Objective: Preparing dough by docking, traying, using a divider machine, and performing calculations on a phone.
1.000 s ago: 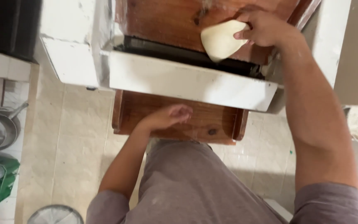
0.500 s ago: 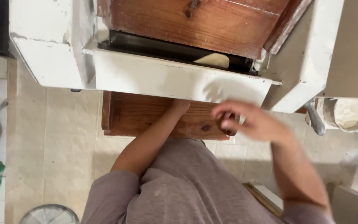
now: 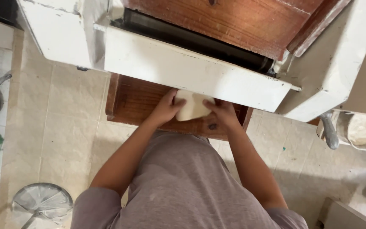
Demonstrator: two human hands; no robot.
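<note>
Dough (image 3: 191, 108): lying on the lower board (image 3: 136, 101), under the roller housing (image 3: 191, 70).
Left hand (image 3: 166, 108): gripping its left edge.
Right hand (image 3: 223, 113): gripping its right edge.

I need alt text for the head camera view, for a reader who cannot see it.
Seen from above, a person's left hand and right hand hold a pale sheet of dough on a lower wooden board, under a white roller machine. Beige tiled floor surrounds them.

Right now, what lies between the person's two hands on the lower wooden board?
In the head view, a flattened pale piece of dough lies between the left hand and right hand, both touching its sides on the wooden board.
</note>
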